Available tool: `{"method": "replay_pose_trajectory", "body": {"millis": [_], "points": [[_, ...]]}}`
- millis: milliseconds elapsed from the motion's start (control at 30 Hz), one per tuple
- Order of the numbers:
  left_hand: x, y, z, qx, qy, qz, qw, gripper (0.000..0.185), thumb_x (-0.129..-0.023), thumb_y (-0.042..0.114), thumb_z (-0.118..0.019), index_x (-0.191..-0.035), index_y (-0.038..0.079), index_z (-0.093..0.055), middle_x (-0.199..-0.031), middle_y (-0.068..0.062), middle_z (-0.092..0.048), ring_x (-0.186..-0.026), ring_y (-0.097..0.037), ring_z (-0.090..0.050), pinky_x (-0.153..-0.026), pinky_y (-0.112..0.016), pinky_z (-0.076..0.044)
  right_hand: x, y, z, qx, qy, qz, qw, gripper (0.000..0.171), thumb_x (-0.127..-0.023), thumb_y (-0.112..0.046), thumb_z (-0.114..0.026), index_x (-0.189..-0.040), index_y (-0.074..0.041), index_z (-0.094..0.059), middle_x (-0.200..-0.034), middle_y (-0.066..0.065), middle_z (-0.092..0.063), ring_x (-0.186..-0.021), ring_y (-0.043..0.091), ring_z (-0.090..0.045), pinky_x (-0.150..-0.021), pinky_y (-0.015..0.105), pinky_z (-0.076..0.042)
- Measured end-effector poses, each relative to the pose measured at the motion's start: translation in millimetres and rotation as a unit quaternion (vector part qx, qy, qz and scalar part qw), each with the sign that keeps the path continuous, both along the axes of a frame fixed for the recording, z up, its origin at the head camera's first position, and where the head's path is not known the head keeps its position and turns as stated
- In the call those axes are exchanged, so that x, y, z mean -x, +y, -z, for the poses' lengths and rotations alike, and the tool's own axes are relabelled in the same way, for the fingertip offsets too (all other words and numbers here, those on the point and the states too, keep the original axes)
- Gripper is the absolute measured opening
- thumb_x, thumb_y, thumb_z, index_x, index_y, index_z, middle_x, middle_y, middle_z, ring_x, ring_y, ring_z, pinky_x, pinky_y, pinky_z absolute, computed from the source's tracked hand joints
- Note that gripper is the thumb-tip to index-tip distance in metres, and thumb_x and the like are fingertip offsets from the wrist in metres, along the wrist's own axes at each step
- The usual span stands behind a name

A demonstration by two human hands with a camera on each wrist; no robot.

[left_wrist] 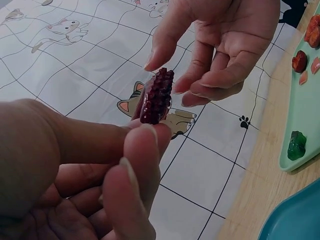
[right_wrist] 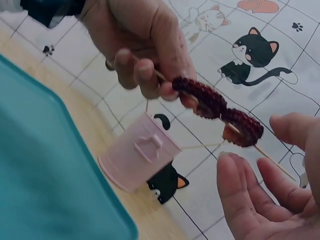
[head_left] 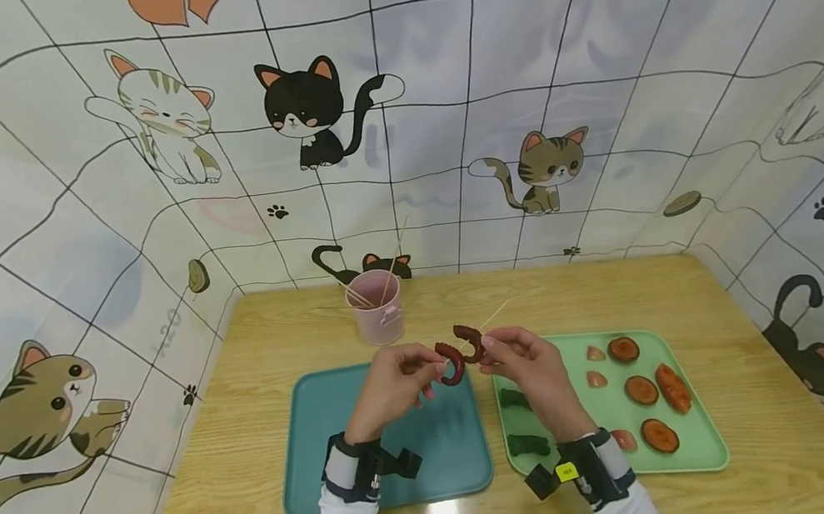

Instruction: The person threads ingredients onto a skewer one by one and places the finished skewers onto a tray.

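Between my hands, two dark red curved tentacle-like pieces with bumpy edges, one nearer the left hand (head_left: 452, 370) and one nearer the right (head_left: 475, 344), sit on a thin wooden skewer (right_wrist: 276, 163). My left hand (head_left: 394, 386) pinches the skewer's near end between thumb and fingers, close beside the first piece. My right hand (head_left: 533, 370) is around the far piece; in the right wrist view its thumb and fingers are spread, apart from the piece, with the skewer's free end running between them. The left wrist view shows one tentacle piece (left_wrist: 158, 97) edge-on, hiding the skewer.
A blue tray (head_left: 304, 448) lies under my left hand. The green tray (head_left: 692, 454) on the right bears brown round slices, a reddish sausage-like piece (head_left: 673, 389), small pink pieces and dark green pieces (head_left: 528, 445). Behind, a pink bucket (head_left: 380, 323) holds several wooden sticks.
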State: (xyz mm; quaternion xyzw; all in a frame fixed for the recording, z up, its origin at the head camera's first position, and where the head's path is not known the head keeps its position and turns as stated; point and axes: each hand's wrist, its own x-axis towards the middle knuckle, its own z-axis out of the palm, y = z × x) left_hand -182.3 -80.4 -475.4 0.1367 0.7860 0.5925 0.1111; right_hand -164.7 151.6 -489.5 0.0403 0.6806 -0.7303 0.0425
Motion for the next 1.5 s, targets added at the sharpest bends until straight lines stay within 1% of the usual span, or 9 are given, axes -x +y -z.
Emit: {"method": "replay_pose_trajectory", "body": {"millis": [200, 367, 533, 633, 867, 1000, 1200, 1333, 1500], "points": [[1.8, -3, -0.9, 0.002, 0.006, -0.012, 0.9999, 0.011, -0.098, 0.015, -0.07, -0.099, 0.007, -0.077, -0.083, -0.012, -0.074, -0.065, -0.037, -0.067, -0.051, -0.027, -0.05, 4.6, 23, 4.4, -0.074, 0.039, -0.019, 0.996, 0.046, -0.099, -0.044, -0.066, -0.13, -0.01, -0.064, -0.125, 0.02, -0.069, -0.107, 0.026, -0.073, -0.094, 0.038, -0.059], [3.9, -7, -2.8, 0.006, 0.015, -0.026, 0.9995, 0.008, -0.097, 0.014, -0.071, -0.097, 0.009, -0.077, -0.083, -0.01, -0.074, -0.062, -0.024, -0.066, -0.05, -0.027, -0.05, 13.3, 46, 5.6, -0.149, 0.056, -0.014, 0.987, 0.048, -0.102, -0.045, -0.061, -0.138, -0.014, -0.06, -0.138, 0.014, -0.066, -0.117, 0.022, -0.069, -0.094, 0.032, -0.059], [4.6, -10, -1.5, 0.004, 0.012, -0.031, 0.9994, 0.008, -0.098, 0.013, -0.07, -0.099, 0.009, -0.077, -0.085, -0.009, -0.075, -0.066, -0.033, -0.068, -0.051, -0.027, -0.051, 12.9, 72, 9.4, -0.272, 0.05, -0.021, 0.961, 0.058, -0.101, -0.053, -0.058, -0.148, -0.019, -0.053, -0.143, 0.006, -0.063, -0.127, 0.027, -0.063, -0.1, 0.042, -0.055], [5.5, -12, -0.2, 0.002, 0.011, -0.035, 0.9993, 0.009, -0.098, 0.013, -0.07, -0.1, 0.008, -0.076, -0.087, -0.009, -0.075, -0.069, -0.039, -0.068, -0.051, -0.027, -0.051, 7.3, 89, 14.4, -0.323, 0.053, -0.039, 0.944, 0.06, -0.102, -0.051, -0.058, -0.151, -0.017, -0.049, -0.145, 0.011, -0.061, -0.13, 0.033, -0.06, -0.101, 0.05, -0.053], [7.1, -14, 1.5, -0.005, 0.015, -0.039, 0.9991, 0.01, -0.099, 0.011, -0.068, -0.1, 0.006, -0.077, -0.09, -0.012, -0.075, -0.062, -0.019, -0.066, -0.053, -0.027, -0.051, -10.6, 121, 25.3, -0.361, 0.042, -0.113, 0.925, 0.062, -0.099, -0.044, -0.067, -0.15, -0.012, -0.049, -0.147, 0.018, -0.056, -0.128, 0.039, -0.059, -0.094, 0.047, -0.056], [6.4, -14, 2.1, -0.007, 0.015, -0.037, 0.9992, 0.01, -0.099, 0.011, -0.068, -0.1, 0.007, -0.077, -0.091, -0.014, -0.075, -0.062, -0.017, -0.065, -0.053, -0.026, -0.051, -20.8, 130, 30.8, -0.384, 0.024, -0.151, 0.91, 0.058, -0.093, -0.041, -0.075, -0.141, -0.011, -0.058, -0.139, 0.014, -0.063, -0.121, 0.036, -0.063, -0.09, 0.042, -0.056], [6.3, -15, 2.5, -0.006, 0.005, -0.039, 0.9992, 0.011, -0.099, 0.012, -0.069, -0.101, 0.005, -0.077, -0.09, -0.014, -0.075, -0.063, -0.021, -0.066, -0.052, -0.026, -0.05, -33.8, 134, 32.9, -0.451, 0.021, -0.21, 0.867, 0.048, -0.082, -0.036, -0.086, -0.122, -0.015, -0.071, -0.116, 0.004, -0.073, -0.107, 0.024, -0.068, -0.083, 0.033, -0.056], [7.4, -15, 2.0, -0.004, -0.001, -0.045, 0.999, 0.01, -0.099, 0.013, -0.069, -0.101, 0.007, -0.077, -0.088, -0.016, -0.074, -0.062, -0.021, -0.065, -0.051, -0.026, -0.05, -38.2, 136, 32.3, -0.432, 0.025, -0.252, 0.866, 0.041, -0.08, -0.027, -0.088, -0.115, -0.01, -0.074, -0.112, 0.005, -0.074, -0.1, 0.023, -0.069, -0.078, 0.028, -0.055], [8.2, -15, 1.9, -0.005, 0.0, -0.043, 0.9991, 0.012, -0.099, 0.014, -0.069, -0.103, 0.005, -0.076, -0.089, -0.017, -0.074, -0.061, -0.017, -0.064, -0.051, -0.025, -0.049, -39.4, 136, 37.2, -0.449, 0.031, -0.254, 0.856, 0.028, -0.08, -0.022, -0.088, -0.104, -0.013, -0.076, -0.102, -0.002, -0.075, -0.091, 0.012, -0.066, -0.074, 0.024, -0.053]]}}
